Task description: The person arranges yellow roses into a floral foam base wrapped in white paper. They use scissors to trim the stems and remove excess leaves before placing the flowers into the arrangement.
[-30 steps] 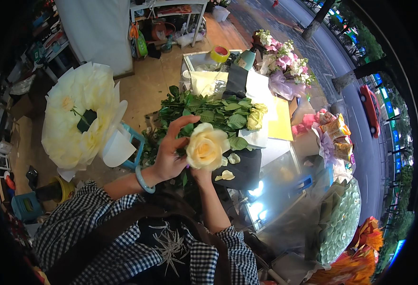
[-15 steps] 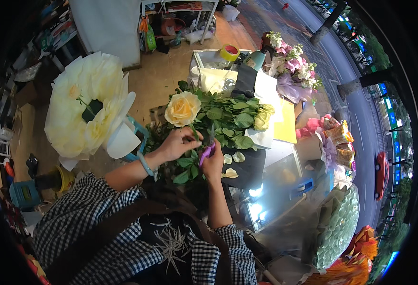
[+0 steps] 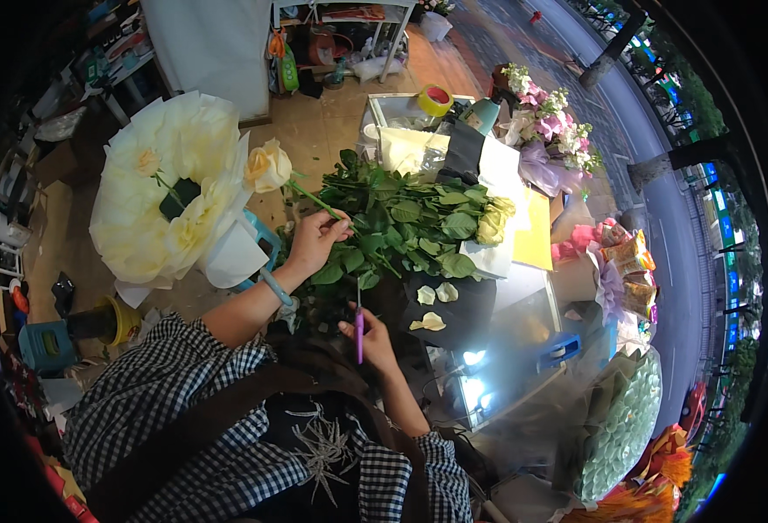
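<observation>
My left hand [image 3: 316, 240] pinches the green stem of a peach-yellow rose [image 3: 268, 166], whose bloom tilts out to the left. Lower and to the right, my right hand [image 3: 372, 343] grips purple-handled scissors [image 3: 359, 336], blades pointing away from me. Beyond both hands spreads a pile of leafy rose stems [image 3: 406, 209], with a pale yellow rose head [image 3: 494, 220] at its right end. To the left stands a bouquet wrap of cream paper [image 3: 131, 222] with a single peach rose [image 3: 148, 161] in it.
Loose petals [image 3: 433, 322] lie on a dark sheet right of the scissors. Yellow tape [image 3: 434, 100] and paper sheets sit at the table's far end. A bright lamp [image 3: 474, 392] shines near right. Pink-and-white flowers [image 3: 551, 122] and a green-wrapped bouquet [image 3: 619, 427] line the right side.
The rose in my left hand has swung left and its stem now slants across. My right hand with the scissors has drawn back toward me, away from the stem.
</observation>
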`<action>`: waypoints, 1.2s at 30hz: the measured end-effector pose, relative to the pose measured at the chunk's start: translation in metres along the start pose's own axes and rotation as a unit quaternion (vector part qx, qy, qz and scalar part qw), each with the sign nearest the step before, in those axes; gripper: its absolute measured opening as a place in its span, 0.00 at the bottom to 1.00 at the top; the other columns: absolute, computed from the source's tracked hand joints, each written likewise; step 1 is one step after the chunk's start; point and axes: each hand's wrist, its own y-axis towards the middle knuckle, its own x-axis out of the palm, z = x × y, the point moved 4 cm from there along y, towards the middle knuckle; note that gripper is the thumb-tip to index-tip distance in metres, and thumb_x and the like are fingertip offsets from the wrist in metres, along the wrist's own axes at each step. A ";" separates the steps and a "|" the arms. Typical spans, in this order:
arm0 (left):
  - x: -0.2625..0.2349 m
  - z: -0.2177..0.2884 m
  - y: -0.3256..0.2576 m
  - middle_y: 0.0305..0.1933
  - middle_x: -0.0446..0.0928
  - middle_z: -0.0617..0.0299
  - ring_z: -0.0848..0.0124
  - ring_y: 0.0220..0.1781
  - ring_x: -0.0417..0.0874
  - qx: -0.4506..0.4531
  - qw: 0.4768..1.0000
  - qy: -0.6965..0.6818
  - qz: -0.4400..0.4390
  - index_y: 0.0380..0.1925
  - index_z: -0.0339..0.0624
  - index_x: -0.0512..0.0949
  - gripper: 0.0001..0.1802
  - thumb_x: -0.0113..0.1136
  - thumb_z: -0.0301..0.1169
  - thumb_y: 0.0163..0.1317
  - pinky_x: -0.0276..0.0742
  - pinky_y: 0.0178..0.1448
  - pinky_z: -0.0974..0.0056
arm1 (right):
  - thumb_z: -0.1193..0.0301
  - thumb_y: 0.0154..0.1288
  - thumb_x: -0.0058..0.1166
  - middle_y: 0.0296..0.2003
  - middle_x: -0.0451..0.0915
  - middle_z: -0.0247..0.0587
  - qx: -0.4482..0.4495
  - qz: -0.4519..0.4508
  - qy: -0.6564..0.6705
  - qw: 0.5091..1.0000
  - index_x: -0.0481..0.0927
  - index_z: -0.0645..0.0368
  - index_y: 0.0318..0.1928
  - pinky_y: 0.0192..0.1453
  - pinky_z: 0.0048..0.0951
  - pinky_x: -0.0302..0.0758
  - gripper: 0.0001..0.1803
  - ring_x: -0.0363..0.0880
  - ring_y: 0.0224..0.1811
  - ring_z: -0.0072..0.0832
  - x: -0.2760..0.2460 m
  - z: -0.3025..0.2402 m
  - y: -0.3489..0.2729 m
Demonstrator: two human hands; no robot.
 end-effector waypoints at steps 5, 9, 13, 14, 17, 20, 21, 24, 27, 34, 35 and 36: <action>0.003 -0.006 -0.007 0.38 0.79 0.59 0.70 0.41 0.84 -0.036 0.999 0.007 -0.018 0.43 0.33 0.75 0.09 0.55 0.28 0.67 0.81 0.46 0.70 | 0.53 0.65 0.56 0.45 0.77 0.38 0.139 -0.045 0.279 0.949 0.58 0.57 0.68 0.48 0.26 0.72 0.38 0.75 0.43 0.24 0.012 0.025 0.023; 0.006 -0.015 -0.010 0.38 0.79 0.58 0.69 0.41 0.84 -0.024 0.998 0.002 -0.051 0.43 0.33 0.74 0.10 0.55 0.27 0.66 0.81 0.45 0.69 | 0.55 0.64 0.57 0.30 0.77 0.36 0.100 -0.039 0.289 0.951 0.66 0.59 0.62 0.25 0.26 0.73 0.32 0.75 0.24 0.24 0.003 0.009 0.039; -0.002 -0.023 -0.007 0.39 0.79 0.57 0.68 0.41 0.84 -0.091 0.994 -0.053 -0.017 0.44 0.32 0.73 0.10 0.55 0.28 0.67 0.81 0.45 0.68 | 0.60 0.61 0.62 0.18 0.70 0.30 0.126 0.020 0.258 0.958 0.74 0.62 0.54 0.16 0.22 0.64 0.26 0.68 0.14 0.20 -0.006 0.009 0.031; -0.005 -0.021 -0.006 0.40 0.79 0.56 0.67 0.41 0.84 -0.085 0.995 -0.043 -0.015 0.44 0.34 0.72 0.11 0.55 0.30 0.67 0.81 0.46 0.67 | 0.60 0.60 0.63 0.16 0.69 0.29 0.114 0.030 0.242 0.963 0.75 0.62 0.52 0.15 0.21 0.63 0.24 0.67 0.13 0.19 -0.007 0.010 0.027; -0.008 -0.017 -0.007 0.41 0.79 0.56 0.66 0.42 0.84 -0.107 0.990 -0.087 0.003 0.45 0.35 0.73 0.12 0.55 0.31 0.67 0.81 0.47 0.67 | 0.61 0.61 0.62 0.19 0.70 0.27 0.106 0.032 0.228 0.967 0.76 0.60 0.52 0.17 0.19 0.62 0.23 0.67 0.15 0.18 -0.006 0.016 0.017; -0.004 -0.011 -0.009 0.41 0.79 0.56 0.66 0.43 0.84 -0.113 0.985 -0.129 -0.004 0.45 0.36 0.74 0.12 0.55 0.31 0.67 0.81 0.48 0.67 | 0.59 0.63 0.59 0.26 0.73 0.29 0.115 0.017 0.255 0.960 0.71 0.58 0.57 0.22 0.18 0.64 0.26 0.70 0.21 0.18 0.000 0.019 0.011; -0.003 -0.009 -0.009 0.41 0.79 0.56 0.66 0.43 0.84 -0.104 0.985 -0.135 -0.013 0.45 0.36 0.74 0.11 0.55 0.31 0.67 0.81 0.48 0.67 | 0.57 0.64 0.57 0.30 0.75 0.30 0.110 0.008 0.259 0.959 0.69 0.57 0.59 0.26 0.19 0.67 0.27 0.71 0.24 0.18 0.002 0.018 0.010; 0.003 -0.007 -0.014 0.41 0.79 0.57 0.66 0.44 0.84 -0.106 0.984 -0.139 -0.040 0.44 0.37 0.74 0.10 0.55 0.30 0.67 0.81 0.48 0.66 | 0.50 0.67 0.50 0.41 0.78 0.37 0.110 -0.026 0.265 0.958 0.63 0.55 0.65 0.38 0.22 0.73 0.33 0.75 0.34 0.22 0.006 0.012 0.010; 0.008 -0.010 -0.019 0.41 0.79 0.58 0.66 0.44 0.84 -0.126 0.979 -0.136 -0.081 0.43 0.37 0.75 0.09 0.54 0.29 0.67 0.81 0.49 0.67 | 0.52 0.66 0.52 0.38 0.76 0.35 0.095 -0.035 0.344 0.933 0.61 0.57 0.66 0.34 0.24 0.73 0.35 0.73 0.30 0.21 0.003 0.003 0.014; 0.004 -0.007 -0.021 0.41 0.79 0.57 0.66 0.44 0.84 -0.163 0.969 -0.115 -0.149 0.41 0.35 0.76 0.08 0.56 0.28 0.66 0.81 0.48 0.69 | 0.55 0.66 0.52 0.20 0.68 0.31 0.093 -0.043 0.272 0.957 0.68 0.66 0.58 0.17 0.21 0.61 0.30 0.65 0.16 0.21 -0.013 0.005 0.004; 0.000 -0.003 -0.021 0.40 0.80 0.57 0.66 0.44 0.84 -0.158 0.970 -0.118 -0.142 0.40 0.35 0.76 0.08 0.56 0.28 0.66 0.81 0.48 0.69 | 0.56 0.66 0.53 0.18 0.67 0.30 0.104 -0.043 0.246 0.963 0.69 0.66 0.58 0.16 0.20 0.60 0.29 0.64 0.14 0.20 -0.015 0.008 0.000; -0.004 0.002 -0.022 0.40 0.80 0.57 0.67 0.44 0.84 -0.165 0.972 -0.111 -0.128 0.40 0.35 0.76 0.08 0.56 0.28 0.66 0.81 0.48 0.68 | 0.57 0.64 0.56 0.16 0.66 0.26 0.096 -0.041 0.256 0.961 0.73 0.65 0.54 0.14 0.19 0.58 0.26 0.62 0.12 0.17 -0.015 0.010 -0.002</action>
